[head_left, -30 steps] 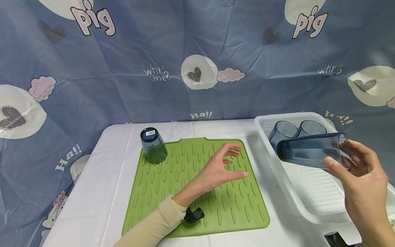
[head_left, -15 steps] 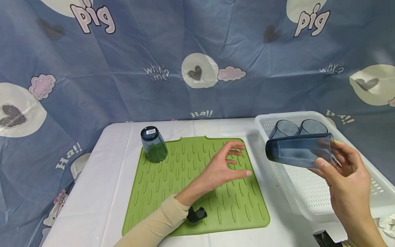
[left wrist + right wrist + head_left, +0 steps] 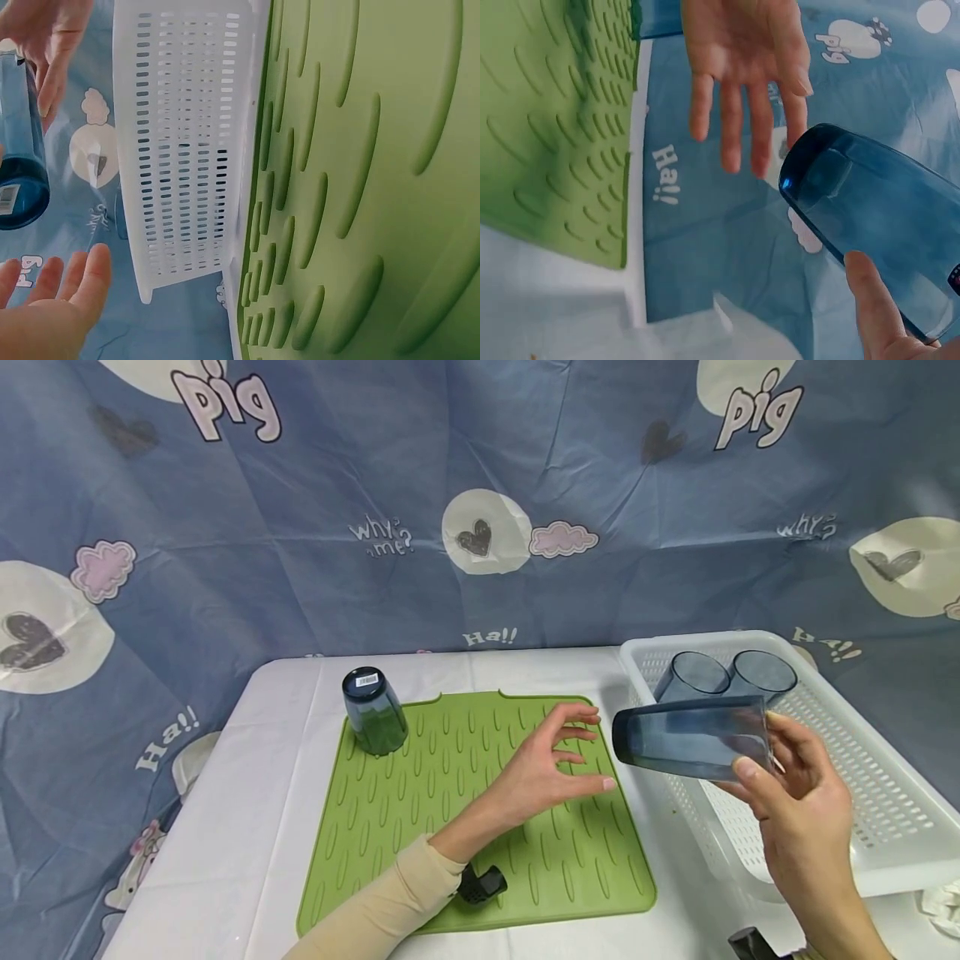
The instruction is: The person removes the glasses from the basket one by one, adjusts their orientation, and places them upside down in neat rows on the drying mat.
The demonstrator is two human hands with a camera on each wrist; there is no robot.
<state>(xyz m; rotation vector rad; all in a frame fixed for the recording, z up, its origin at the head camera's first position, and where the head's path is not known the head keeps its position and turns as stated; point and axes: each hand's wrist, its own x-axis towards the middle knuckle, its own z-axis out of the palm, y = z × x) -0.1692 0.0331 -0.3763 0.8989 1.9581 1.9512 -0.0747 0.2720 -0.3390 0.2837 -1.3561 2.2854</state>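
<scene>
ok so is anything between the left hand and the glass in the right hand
No object: in the head view, only an open gap separates the left hand from the held glass, with the green mat showing beneath.

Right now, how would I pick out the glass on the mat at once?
Find the green mat. On its far left corner stands a blue glass, labelled base up. It alone is upside down: the two glasses in the basket are rim up; the right hand holds another glass sideways.
</scene>
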